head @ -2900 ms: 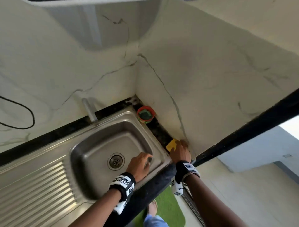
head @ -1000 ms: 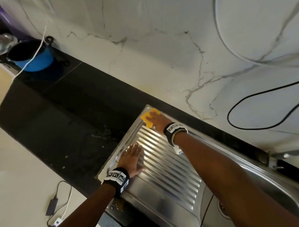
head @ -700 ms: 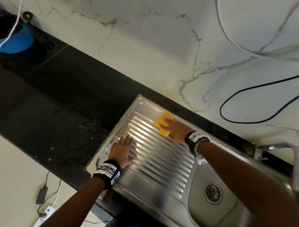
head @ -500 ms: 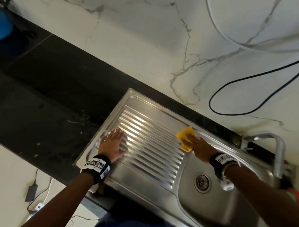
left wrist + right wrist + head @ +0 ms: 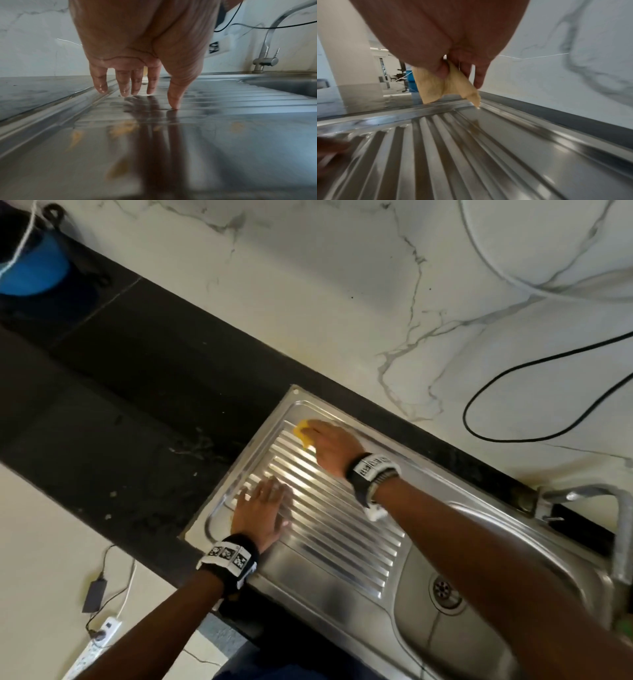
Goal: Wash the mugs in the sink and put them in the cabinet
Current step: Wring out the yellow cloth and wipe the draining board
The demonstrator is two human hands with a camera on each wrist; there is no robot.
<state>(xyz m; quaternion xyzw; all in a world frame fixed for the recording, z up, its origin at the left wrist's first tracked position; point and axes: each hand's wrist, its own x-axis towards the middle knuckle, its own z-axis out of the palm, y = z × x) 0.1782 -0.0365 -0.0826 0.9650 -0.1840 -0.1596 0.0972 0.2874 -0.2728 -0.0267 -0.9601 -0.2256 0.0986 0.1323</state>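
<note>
No mug shows in any view. The steel sink [image 5: 507,546] has a ribbed drainboard [image 5: 329,529] on its left and an empty bowl with a drain [image 5: 443,590]. My right hand [image 5: 330,445] pinches a yellow cloth [image 5: 303,434] against the drainboard's far left corner; the right wrist view shows the cloth [image 5: 447,83] held between thumb and fingers, its tips touching the steel. My left hand [image 5: 260,510] rests flat on the ribs near the front left, fingers spread and straight [image 5: 137,86], holding nothing.
A bent steel tap [image 5: 582,494] stands at the sink's back right. Black countertop [image 5: 120,405] stretches left, with a blue pot [image 5: 30,272] at its far end. A black cable [image 5: 534,378] loops on the marble wall. A power strip [image 5: 99,642] lies on the floor.
My right hand has swept the yellow cloth from beside the bowl back to the drainboard's far left corner. My left hand stays flat on the ribs. The head view has swung left.
</note>
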